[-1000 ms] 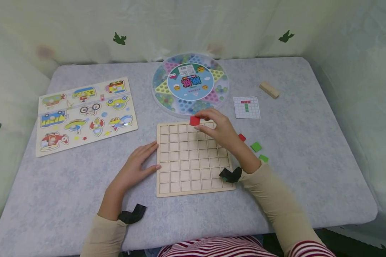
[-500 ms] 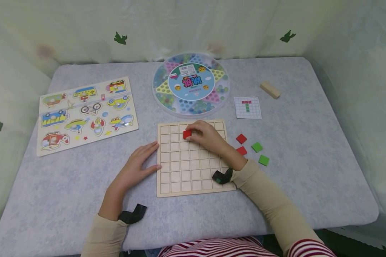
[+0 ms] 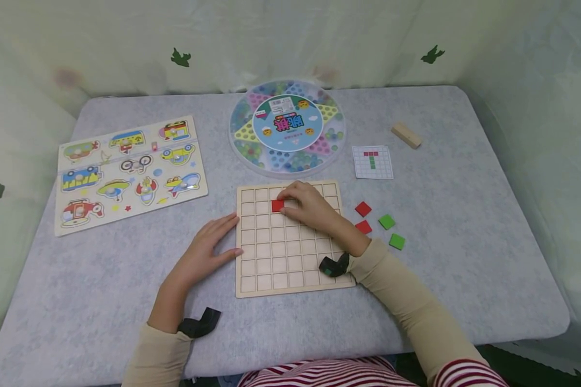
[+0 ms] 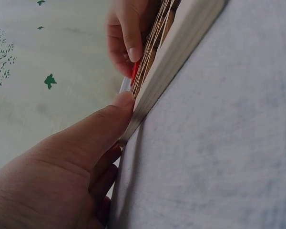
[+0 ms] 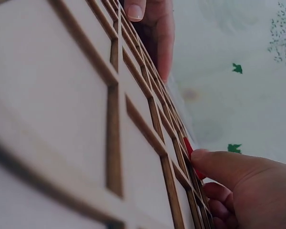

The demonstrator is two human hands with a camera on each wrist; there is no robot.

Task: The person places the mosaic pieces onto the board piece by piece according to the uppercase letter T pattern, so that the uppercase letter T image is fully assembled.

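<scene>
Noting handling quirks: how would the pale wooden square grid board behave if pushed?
The board is probably stiff: its edge looks thick and straight. Lying flat, it seems unlikely to tip. The left hand touching its left edge might limit sliding.

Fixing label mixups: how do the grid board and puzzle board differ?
The grid board is plain wood split into squares; the puzzle board shows colourful vehicle pictures. The left hand touches the grid board; no hand touches the puzzle board. In the head view, the grid board sits nearly straight, the puzzle board visibly rotated. Both lie on the table.
</scene>
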